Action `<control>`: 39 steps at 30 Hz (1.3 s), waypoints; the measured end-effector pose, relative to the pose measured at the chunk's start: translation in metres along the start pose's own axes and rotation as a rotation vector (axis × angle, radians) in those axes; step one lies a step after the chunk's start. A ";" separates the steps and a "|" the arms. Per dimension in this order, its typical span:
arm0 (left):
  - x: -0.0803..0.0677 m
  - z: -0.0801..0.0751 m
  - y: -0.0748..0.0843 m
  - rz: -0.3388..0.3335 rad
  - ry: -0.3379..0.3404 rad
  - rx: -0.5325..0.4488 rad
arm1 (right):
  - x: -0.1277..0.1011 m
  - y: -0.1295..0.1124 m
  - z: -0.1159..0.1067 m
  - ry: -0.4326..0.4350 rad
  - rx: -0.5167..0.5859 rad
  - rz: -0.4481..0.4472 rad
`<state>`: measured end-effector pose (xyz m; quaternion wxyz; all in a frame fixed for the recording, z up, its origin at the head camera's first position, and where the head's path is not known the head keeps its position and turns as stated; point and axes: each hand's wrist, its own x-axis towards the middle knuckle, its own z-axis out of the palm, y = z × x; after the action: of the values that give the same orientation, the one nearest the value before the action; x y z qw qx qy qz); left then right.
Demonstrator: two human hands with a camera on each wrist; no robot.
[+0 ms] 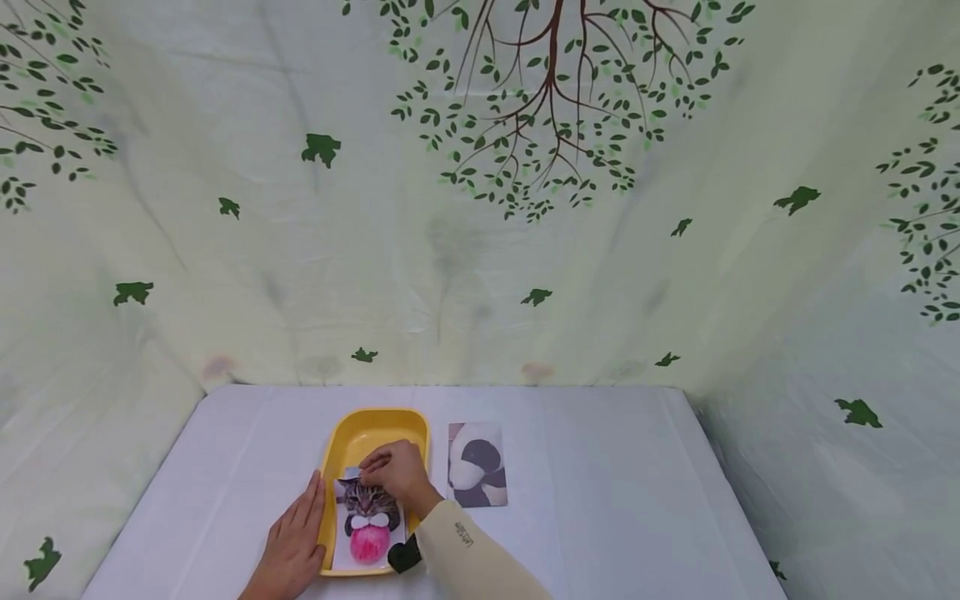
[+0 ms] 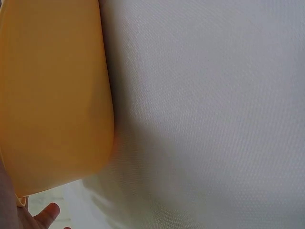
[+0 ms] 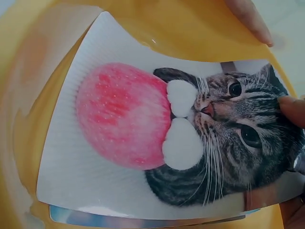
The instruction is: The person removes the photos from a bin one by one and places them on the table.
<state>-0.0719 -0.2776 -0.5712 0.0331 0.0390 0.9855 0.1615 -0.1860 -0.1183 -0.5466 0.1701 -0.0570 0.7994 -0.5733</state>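
Note:
A cat photo card (image 1: 370,546), showing a tabby cat behind a pink apple, lies over the yellow tray (image 1: 375,414). My right hand (image 1: 397,471) pinches this card by its far end, near the cat's ears. The card (image 3: 124,117) bows upward in the right wrist view, and a bluish edge of another card (image 3: 109,218) shows beneath it. Along the tray's left side my left hand (image 1: 296,537) rests with fingers extended, touching the outer wall. The left wrist view has the yellow tray wall (image 2: 57,95) up close and only part of that hand.
A panda picture card (image 1: 477,465) lies flat on the white-covered table (image 1: 600,483), just right of the tray. A dark heart shape (image 1: 405,554) sits beside the right sleeve. Pale curtains (image 1: 450,250) printed with leaves and branches surround the table.

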 end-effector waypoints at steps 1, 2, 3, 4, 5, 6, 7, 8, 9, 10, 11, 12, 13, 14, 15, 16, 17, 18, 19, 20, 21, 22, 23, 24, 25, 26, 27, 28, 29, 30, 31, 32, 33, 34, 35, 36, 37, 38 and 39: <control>0.000 0.000 0.000 0.000 -0.003 -0.001 | -0.001 -0.001 -0.001 -0.004 0.002 0.006; 0.000 0.000 0.000 0.000 -0.003 -0.001 | -0.001 -0.001 -0.001 -0.005 0.003 0.013; -0.001 0.000 0.000 0.001 -0.002 0.000 | -0.002 -0.001 -0.001 -0.005 0.006 0.016; -0.001 0.000 0.000 0.003 0.001 0.001 | -0.002 -0.001 -0.001 -0.005 0.010 0.016; -0.001 0.000 0.000 0.005 0.005 0.001 | -0.003 -0.001 -0.001 -0.005 0.012 0.016; -0.001 0.000 0.000 0.007 0.008 0.002 | -0.003 -0.001 -0.001 -0.004 0.016 0.010; -0.001 0.000 0.000 0.009 0.014 0.002 | -0.003 -0.001 -0.001 -0.005 0.014 0.005; -0.002 0.000 0.000 0.011 0.018 0.001 | -0.004 0.000 -0.001 -0.003 0.006 0.007; -0.002 0.000 0.000 0.013 0.021 0.001 | -0.004 0.001 -0.001 -0.002 -0.005 0.004; -0.002 0.000 0.000 0.015 0.024 0.000 | -0.004 0.001 -0.001 0.001 -0.023 0.004; -0.002 0.000 0.000 0.016 0.026 0.000 | -0.004 0.002 -0.001 0.002 -0.040 0.000; -0.002 0.000 0.000 0.017 0.028 0.000 | -0.004 0.003 -0.001 0.002 -0.055 0.001; -0.002 0.000 0.000 0.019 0.031 0.001 | -0.004 0.004 -0.001 0.002 -0.079 -0.005; -0.002 0.001 0.000 0.019 0.033 0.002 | -0.003 0.004 -0.001 0.003 -0.098 -0.010; -0.002 0.001 0.000 0.020 0.034 0.003 | -0.003 0.005 -0.002 0.004 -0.111 -0.021; -0.002 0.001 0.000 0.019 0.035 0.002 | -0.003 0.006 -0.002 0.004 -0.121 -0.029; -0.002 0.001 0.000 0.019 0.035 0.002 | -0.003 0.007 -0.002 0.003 -0.125 -0.036; -0.002 0.001 0.000 0.019 0.034 0.001 | -0.002 0.007 -0.002 0.002 -0.128 -0.042; -0.002 0.000 0.000 0.018 0.031 0.002 | -0.002 0.008 -0.002 0.002 -0.129 -0.049; -0.002 0.000 0.000 0.014 0.027 0.001 | -0.002 0.008 -0.003 -0.001 -0.120 -0.052; -0.001 0.000 0.001 0.011 0.022 0.001 | -0.003 0.008 -0.003 -0.005 -0.110 -0.059; -0.001 0.000 0.001 0.009 0.020 0.001 | -0.003 0.008 -0.005 -0.007 -0.093 -0.069; -0.001 0.000 0.001 0.006 0.017 0.004 | -0.003 0.008 -0.007 -0.011 -0.062 -0.079; 0.000 -0.001 0.002 0.004 0.017 0.005 | -0.003 0.008 -0.009 -0.016 -0.028 -0.096; 0.000 -0.001 0.002 0.004 0.018 0.007 | -0.002 0.008 -0.011 -0.020 0.011 -0.108; 0.000 -0.001 0.002 0.006 0.025 0.009 | -0.002 0.008 -0.015 -0.024 0.050 -0.118; 0.000 -0.001 0.003 0.011 0.035 0.011 | -0.001 0.008 -0.018 -0.025 0.091 -0.133; 0.000 0.000 0.003 0.015 0.045 0.015 | 0.001 0.008 -0.022 -0.024 0.134 -0.141; 0.000 0.000 0.003 0.019 0.052 0.019 | 0.002 0.007 -0.027 -0.026 0.174 -0.152; 0.000 0.000 0.003 0.023 0.061 0.023 | 0.004 0.007 -0.031 -0.020 0.209 -0.160; 0.000 0.000 0.003 0.026 0.067 0.028 | 0.006 0.006 -0.037 -0.014 0.246 -0.163; 0.000 0.000 0.003 0.025 0.068 0.030 | 0.008 0.005 -0.043 -0.008 0.281 -0.170; 0.000 0.001 0.002 0.024 0.063 0.034 | 0.010 0.003 -0.050 0.001 0.320 -0.175; 0.000 0.001 0.002 0.021 0.057 0.034 | 0.012 0.002 -0.057 0.013 0.350 -0.183; 0.000 0.001 0.002 0.020 0.052 0.031 | 0.013 0.000 -0.066 0.027 0.375 -0.192; -0.001 0.001 0.001 0.019 0.046 0.029 | 0.014 -0.001 -0.075 0.041 0.399 -0.190; -0.001 0.001 0.001 0.018 0.040 0.026 | 0.015 -0.003 -0.084 0.053 0.407 -0.197; -0.001 0.000 0.001 0.019 0.035 0.023 | 0.016 -0.003 -0.094 0.065 0.417 -0.198; -0.001 0.000 0.000 0.022 0.034 0.020 | 0.017 -0.002 -0.105 0.074 0.424 -0.206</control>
<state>-0.0704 -0.2774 -0.5712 0.0140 0.0473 0.9870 0.1527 -0.2376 -0.0301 -0.5182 0.0893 -0.0802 0.6570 -0.7443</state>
